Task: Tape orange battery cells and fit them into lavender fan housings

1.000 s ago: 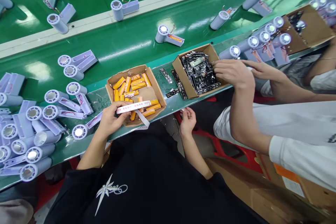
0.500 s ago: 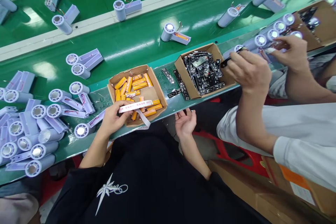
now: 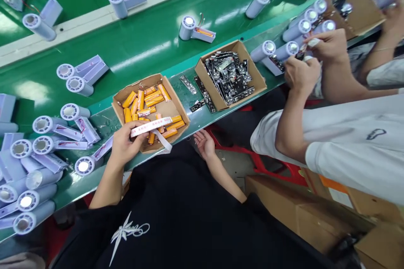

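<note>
My left hand (image 3: pixel 126 141) grips a roll of white tape with red print (image 3: pixel 150 126), seen edge-on, and a loose strip (image 3: pixel 164 143) hangs from it. The roll is above the front of a low cardboard box (image 3: pixel 183 128) that holds several orange-wrapped cylindrical batteries (image 3: pixel 154 100). Palm up and with the fingers loosely apart, my right hand (image 3: pixel 205 144) rests just off the bench's front edge, holding nothing. To the right of the battery box, a few loose black circuit boards (image 3: pixel 204 94) lie on the bench.
A cardboard box of circuit boards (image 3: pixel 227 76) stands right of centre. Lilac cylinder housings (image 3: pixel 43 125) crowd the left; others are spread along the green belt (image 3: pixel 151 50). At right, a co-worker's hands (image 3: pixel 301 73) work on a housing beside more housings. Another person's arm shows far right.
The view has shifted, so the bench things appear further left. A co-worker's hand has gone from beside the circuit-board box to a housing at right. My left hand keeps the tape roll.
</note>
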Demonstrator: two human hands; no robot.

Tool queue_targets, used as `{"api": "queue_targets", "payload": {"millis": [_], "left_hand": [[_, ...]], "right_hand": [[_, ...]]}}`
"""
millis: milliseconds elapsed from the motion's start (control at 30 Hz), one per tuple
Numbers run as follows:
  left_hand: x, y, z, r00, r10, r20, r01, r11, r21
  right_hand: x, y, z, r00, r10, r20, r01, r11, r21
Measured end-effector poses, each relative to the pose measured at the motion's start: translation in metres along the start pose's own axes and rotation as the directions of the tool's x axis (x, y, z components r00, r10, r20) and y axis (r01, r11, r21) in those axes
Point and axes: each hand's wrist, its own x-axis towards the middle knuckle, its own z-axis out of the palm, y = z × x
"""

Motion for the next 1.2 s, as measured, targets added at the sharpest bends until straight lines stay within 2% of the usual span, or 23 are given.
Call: {"api": "queue_targets", "payload": {"millis": [133,300,533,633,800,967,1067,1133,1200], "left_hand": [[0.001,0.002,-0.002,0.999,0.030,0.033,-0.030,0.999,0.011],[0.000,0.008,-0.010,0.995,-0.016,0.099,0.009,0.997,0.071],[0.001,0.006,-0.005,0.996,-0.021,0.081,0.015,0.997,0.076],[0.002,0.008,-0.011,0.993,-0.019,0.114,0.012,0.998,0.062],[-0.001,0.005,-0.036,0.974,0.030,0.226,-0.026,0.999,-0.023],[-0.002,-0.001,-0.048,0.945,0.023,0.328,0.036,0.984,-0.172],[0.002,0.000,-0.046,0.956,0.021,0.294,0.038,0.980,-0.193],[0.002,-0.002,-0.043,0.966,0.025,0.259,0.040,0.969,-0.243],[-0.002,-0.010,-0.037,0.979,-0.020,0.202,0.087,0.941,-0.328]], "right_hand": [[-0.004,-0.009,0.002,0.997,-0.035,0.068,0.036,0.999,-0.017],[-0.018,-0.018,0.006,0.979,-0.040,0.201,0.053,0.997,-0.063],[-0.041,-0.035,0.019,0.945,-0.115,0.306,0.131,0.991,-0.031],[-0.054,-0.044,0.023,0.927,-0.123,0.354,0.134,0.991,-0.008],[-0.080,-0.061,0.025,0.838,-0.084,0.538,0.123,0.992,-0.035],[-0.096,-0.086,0.038,0.817,-0.175,0.550,0.243,0.969,-0.052],[-0.101,-0.097,0.055,0.758,-0.213,0.617,0.324,0.943,-0.073],[-0.104,-0.100,0.068,0.705,-0.234,0.670,0.357,0.933,-0.050],[-0.105,-0.100,0.083,0.646,-0.280,0.710,0.391,0.920,0.007]]}}
